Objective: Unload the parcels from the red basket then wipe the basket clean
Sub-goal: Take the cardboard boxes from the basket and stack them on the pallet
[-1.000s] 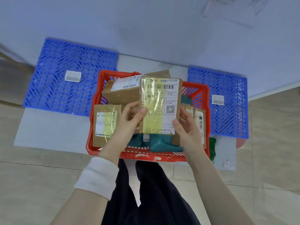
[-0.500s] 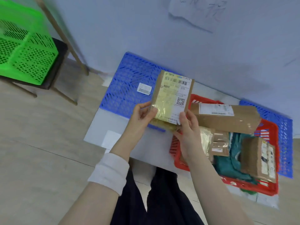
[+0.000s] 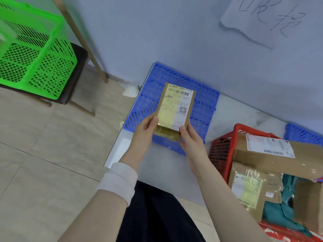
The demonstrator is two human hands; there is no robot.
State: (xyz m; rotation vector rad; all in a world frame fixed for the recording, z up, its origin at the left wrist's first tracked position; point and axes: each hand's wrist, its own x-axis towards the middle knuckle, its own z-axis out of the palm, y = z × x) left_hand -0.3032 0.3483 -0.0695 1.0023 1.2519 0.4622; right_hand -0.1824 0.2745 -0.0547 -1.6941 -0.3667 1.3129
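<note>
A pale blue wall [image 3: 174, 41] fills the upper part of the view, and a torn sheet of paper [image 3: 267, 20] with handwriting is stuck on it at the top right. Below, the floor [image 3: 43, 163] is made of beige tiles. At the top left a green basket [image 3: 33, 55] of plastic mesh stands on a dark chair [image 3: 73, 79] with wooden legs.

Against the wall lies a blue plastic grid [image 3: 201, 109], flat on a grey mat [image 3: 166, 168]. At the right edge is the red basket [image 3: 222, 151], on the mat and well apart from the grid's near corner. It holds several parcels: a long cardboard box [image 3: 272, 154] lying across the top, a smaller taped box [image 3: 248, 187] under it, and something in dark green wrapping [image 3: 279, 210] lower down.

In the centre the person holds a small cardboard parcel [image 3: 176, 109] over the blue grid, tilted with its label facing up; I cannot tell if its far end touches the grid. The label has a barcode, a square code and yellow tape. The left hand [image 3: 145, 133] grips the parcel's near left corner, thumb on top. The right hand [image 3: 190, 142] grips the near right corner in the same way. Both hands are closed on the parcel, near each other. A white cuff [image 3: 118, 182] covers the left wrist. Dark clothing [image 3: 157, 215] shows at the bottom.
</note>
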